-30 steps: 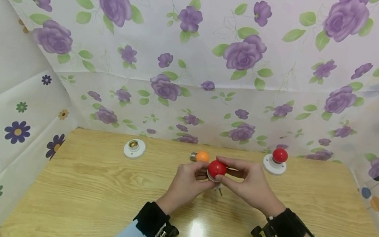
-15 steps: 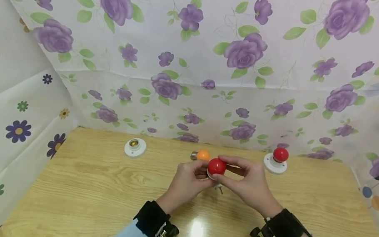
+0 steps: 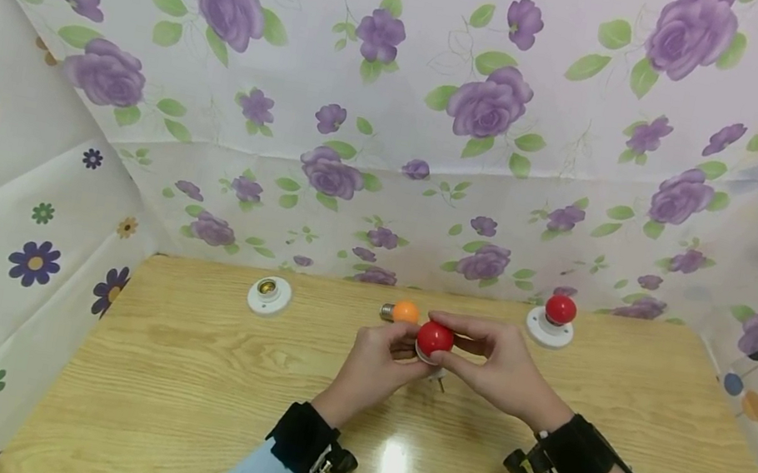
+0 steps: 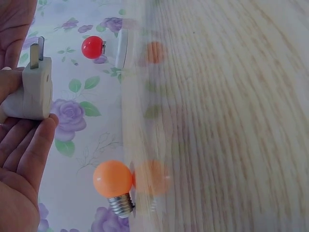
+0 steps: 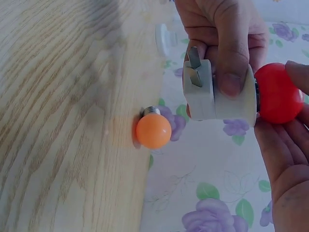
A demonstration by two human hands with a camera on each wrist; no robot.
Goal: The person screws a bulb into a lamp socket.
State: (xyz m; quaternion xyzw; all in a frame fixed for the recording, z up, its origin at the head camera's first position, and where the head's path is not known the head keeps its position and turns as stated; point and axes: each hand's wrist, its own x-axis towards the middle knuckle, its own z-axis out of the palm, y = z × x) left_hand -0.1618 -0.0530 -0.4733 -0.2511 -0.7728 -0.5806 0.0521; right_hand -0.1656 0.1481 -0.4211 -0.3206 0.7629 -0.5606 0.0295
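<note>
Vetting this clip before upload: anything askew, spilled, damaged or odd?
No spill or damage visible. One mild oddity: the orange bulb lies loose on its side on the table, while the socket at far left in the head view stands empty. The held red bulb looks straight in its adapter.

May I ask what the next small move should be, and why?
I'd probably turn the red bulb slightly with the right hand, perhaps tightening it: that hand grips the bulb, the left hand holds the white plug-in socket, and a sliver of metal shows between bulb and socket.
</note>
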